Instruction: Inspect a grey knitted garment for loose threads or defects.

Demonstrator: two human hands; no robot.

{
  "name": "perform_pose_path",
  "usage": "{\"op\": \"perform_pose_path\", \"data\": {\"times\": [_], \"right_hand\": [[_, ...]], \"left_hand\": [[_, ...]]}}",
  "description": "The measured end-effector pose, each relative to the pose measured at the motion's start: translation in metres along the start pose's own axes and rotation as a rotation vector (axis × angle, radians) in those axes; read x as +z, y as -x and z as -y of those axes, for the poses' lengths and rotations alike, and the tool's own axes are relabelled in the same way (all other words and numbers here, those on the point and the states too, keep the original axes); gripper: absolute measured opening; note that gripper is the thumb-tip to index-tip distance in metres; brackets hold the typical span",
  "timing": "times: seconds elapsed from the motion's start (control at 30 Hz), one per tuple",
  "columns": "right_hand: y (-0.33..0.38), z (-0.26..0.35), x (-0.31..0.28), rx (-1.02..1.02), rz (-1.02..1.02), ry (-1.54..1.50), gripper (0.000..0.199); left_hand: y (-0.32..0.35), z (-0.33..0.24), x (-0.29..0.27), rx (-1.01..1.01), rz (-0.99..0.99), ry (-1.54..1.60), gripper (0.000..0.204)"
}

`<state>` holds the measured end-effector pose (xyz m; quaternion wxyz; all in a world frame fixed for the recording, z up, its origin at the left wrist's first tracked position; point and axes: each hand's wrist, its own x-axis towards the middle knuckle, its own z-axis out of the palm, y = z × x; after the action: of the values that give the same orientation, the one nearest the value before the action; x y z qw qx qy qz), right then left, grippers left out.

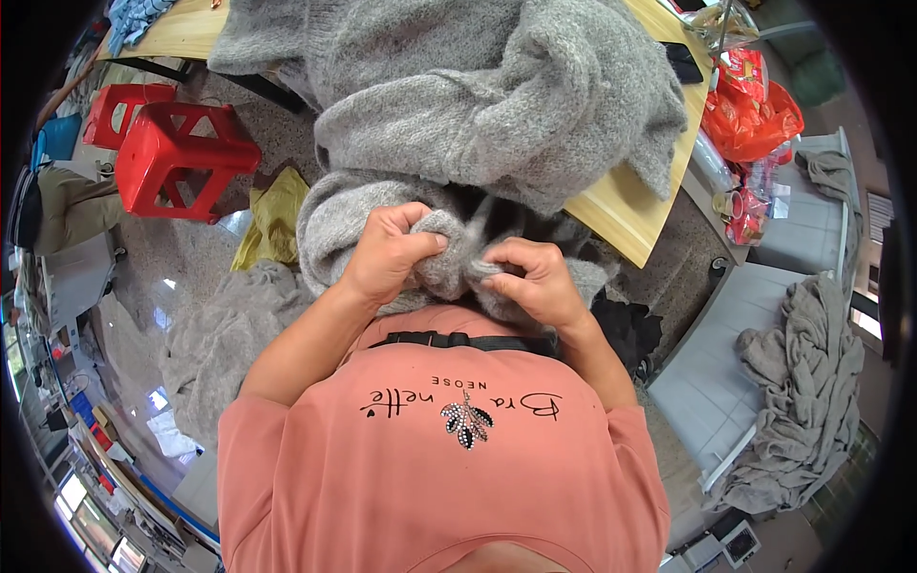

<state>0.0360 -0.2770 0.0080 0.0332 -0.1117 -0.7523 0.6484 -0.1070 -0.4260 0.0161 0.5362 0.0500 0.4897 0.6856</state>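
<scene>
A grey fuzzy knitted garment (497, 105) is heaped over the edge of the table and hangs down into my lap. My left hand (392, 250) pinches a bunched fold of the knit between thumb and fingers. A short distance to the right, my right hand (537, 277) grips another part of the same fabric, thumb against the curled forefinger. The knit between both hands is gathered, and its exact edge or seam is too small to make out.
A wooden table (626, 215) stands ahead, with a dark phone (682, 63) at its right edge. Red plastic stools (181, 158) and a yellow cloth (271, 220) are on the left. Grey knits (798, 392) lie over a white cart (716, 353) at right; a red bag (755, 119) sits behind.
</scene>
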Motion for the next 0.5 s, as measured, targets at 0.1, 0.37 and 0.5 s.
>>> {"op": "perform_pose_path", "data": {"times": [0.1,0.37,0.5], "right_hand": [[0.004,0.009,0.004,-0.246,0.005,0.172,0.018],[-0.012,0.018,0.023,-0.896,-0.213,0.699,0.017],[-0.01,0.002,0.027,-0.98,-0.379,0.809,0.021]], "left_hand": [[-0.007,0.003,0.001,0.029,-0.042,-0.004,0.015],[0.0,0.009,0.018,-0.057,0.033,-0.013,0.005],[0.005,0.012,0.012,-0.085,0.053,-0.005,0.008]]}}
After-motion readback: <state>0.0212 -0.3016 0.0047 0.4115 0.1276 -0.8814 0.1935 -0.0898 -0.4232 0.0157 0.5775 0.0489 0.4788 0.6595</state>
